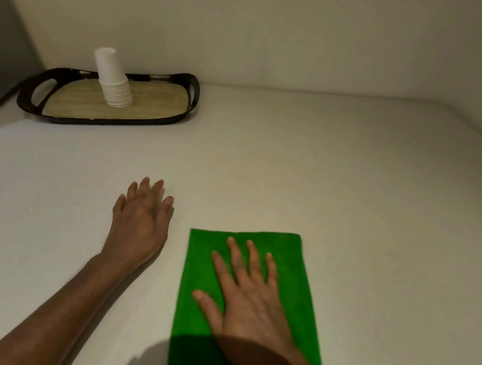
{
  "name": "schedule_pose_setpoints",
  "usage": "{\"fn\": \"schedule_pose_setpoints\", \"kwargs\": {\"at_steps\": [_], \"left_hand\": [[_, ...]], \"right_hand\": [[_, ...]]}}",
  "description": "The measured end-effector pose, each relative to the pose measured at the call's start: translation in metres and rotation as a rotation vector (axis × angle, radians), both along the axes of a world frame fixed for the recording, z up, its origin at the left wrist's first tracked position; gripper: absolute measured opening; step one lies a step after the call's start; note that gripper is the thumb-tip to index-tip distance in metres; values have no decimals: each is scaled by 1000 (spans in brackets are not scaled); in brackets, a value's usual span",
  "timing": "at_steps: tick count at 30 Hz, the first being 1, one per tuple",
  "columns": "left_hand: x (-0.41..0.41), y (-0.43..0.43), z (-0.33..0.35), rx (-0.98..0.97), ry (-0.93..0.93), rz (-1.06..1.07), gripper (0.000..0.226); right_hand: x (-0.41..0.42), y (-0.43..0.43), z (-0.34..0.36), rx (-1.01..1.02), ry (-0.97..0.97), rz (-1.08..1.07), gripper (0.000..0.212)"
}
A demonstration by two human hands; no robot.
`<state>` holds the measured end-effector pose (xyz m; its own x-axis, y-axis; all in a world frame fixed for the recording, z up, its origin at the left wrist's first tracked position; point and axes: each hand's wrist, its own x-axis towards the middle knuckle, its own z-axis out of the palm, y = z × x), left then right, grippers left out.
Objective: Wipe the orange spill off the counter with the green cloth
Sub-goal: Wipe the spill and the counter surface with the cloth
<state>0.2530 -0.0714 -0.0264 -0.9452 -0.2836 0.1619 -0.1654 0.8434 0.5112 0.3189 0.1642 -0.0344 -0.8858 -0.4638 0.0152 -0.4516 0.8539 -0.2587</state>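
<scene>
Right hand (250, 302) presses flat, fingers (235, 253) spread, on the rectangular fuzzy green cloth (296, 284); left hand (140, 220) rests flat, fingers together, on the smooth pale tabletop (358, 184).

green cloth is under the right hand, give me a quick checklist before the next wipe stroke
1. Right hand flat on the green cloth, fingers spread: ok.
2. Cloth lying flat, folded into a neat rectangle, not bunched: ok.
3. Left hand resting on the bare counter, off the cloth: ok.
4. Orange spill located: not ok, none shows on the visible counter; it may be under the cloth or already wiped, cannot tell.
5. Tray with the stack of white cups far back by the wall, away from the cloth: ok.
</scene>
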Motion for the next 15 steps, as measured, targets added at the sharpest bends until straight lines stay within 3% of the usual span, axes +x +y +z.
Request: {"fn": "schedule_pose_setpoints", "kwargs": {"at_steps": [7, 11, 15], "left_hand": [[-31, -34, 6, -2, 11, -6, 57], [-51, -37, -2, -49, -30, -78, 56], [-63, -36, -7, -133, -82, -109, 56]], "right_hand": [[-141, -94, 4, 35, 33, -82, 74], [-203, -78, 5, 72, 17, -260, 73], [-188, -47, 2, 71, 56, -333, 74]]}}
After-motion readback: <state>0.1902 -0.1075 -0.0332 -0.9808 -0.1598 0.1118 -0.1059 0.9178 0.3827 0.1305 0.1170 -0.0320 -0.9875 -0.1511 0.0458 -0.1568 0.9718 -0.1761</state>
